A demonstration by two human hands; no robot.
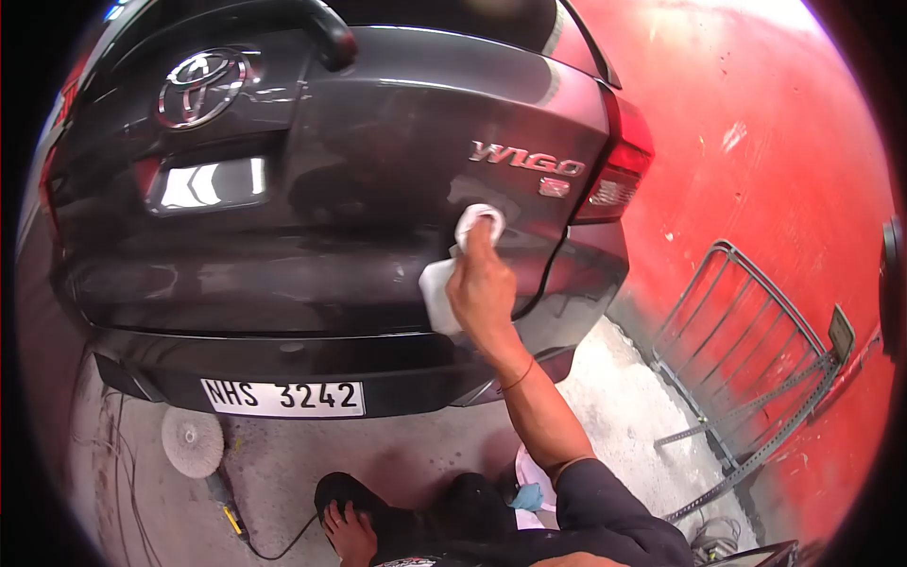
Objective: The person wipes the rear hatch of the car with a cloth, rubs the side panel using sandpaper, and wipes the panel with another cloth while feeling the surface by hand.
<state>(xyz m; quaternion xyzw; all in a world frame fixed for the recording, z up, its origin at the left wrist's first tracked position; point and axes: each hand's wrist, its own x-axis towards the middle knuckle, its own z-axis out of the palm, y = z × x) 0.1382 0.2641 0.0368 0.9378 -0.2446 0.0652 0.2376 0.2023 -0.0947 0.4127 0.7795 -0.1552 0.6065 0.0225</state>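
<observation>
My right hand [484, 293] grips a white cloth [438, 295] and presses it to the dark grey car tailgate [378, 189], below the silver "WIGO" lettering [526, 158]. One part of the cloth is bunched under the fingertips, while another part hangs down beside the palm. Low in the view, my left hand [350, 534] lies over my dark-clothed knee with its fingers apart, holding nothing.
A polisher with a round white fluffy pad [192, 442] lies on the concrete floor, its black cable trailing toward me. At right, a grey metal rack [746, 321] leans against the red wall [756, 161]. The rear bumper [416, 383] carries a number plate [283, 397].
</observation>
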